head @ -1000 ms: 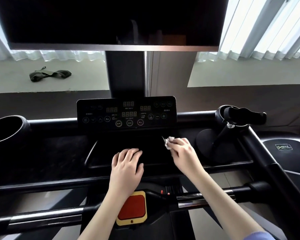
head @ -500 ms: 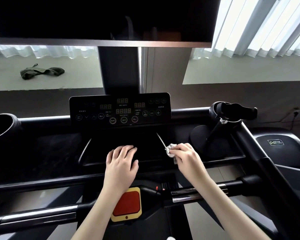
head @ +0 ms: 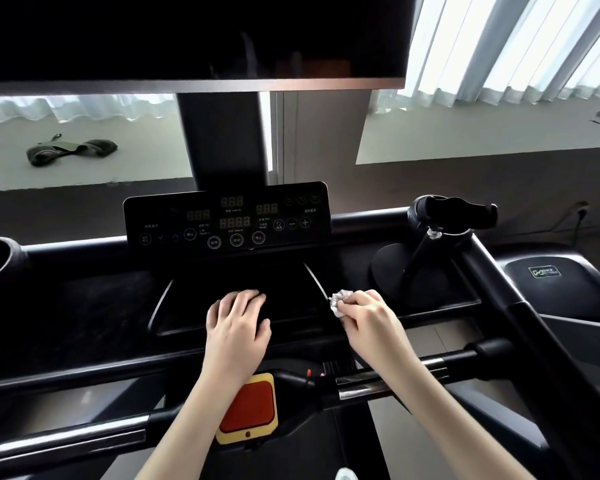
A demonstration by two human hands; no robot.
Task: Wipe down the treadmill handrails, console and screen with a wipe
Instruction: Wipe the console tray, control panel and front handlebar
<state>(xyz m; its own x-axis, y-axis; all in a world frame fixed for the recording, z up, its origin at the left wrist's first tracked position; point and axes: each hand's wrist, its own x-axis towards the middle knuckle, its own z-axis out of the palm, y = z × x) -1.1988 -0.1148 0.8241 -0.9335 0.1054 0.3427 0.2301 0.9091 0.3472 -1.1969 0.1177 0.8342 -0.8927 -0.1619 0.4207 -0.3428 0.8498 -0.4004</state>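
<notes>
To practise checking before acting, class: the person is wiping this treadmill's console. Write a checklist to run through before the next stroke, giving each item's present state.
1. Wipe in grip: ok, the right hand pinches the crumpled wipe.
2. Wipe at the work area: ok, it sits at the right edge of the console tray.
3. Left hand off the buttons: ok, the left hand rests flat on the tray, below the control panel.
4. Way to the right free: not ok, a phone stand stands there.
5. Screen off: ok, the screen is dark.
6. Wipe moist enough: cannot tell.
</notes>
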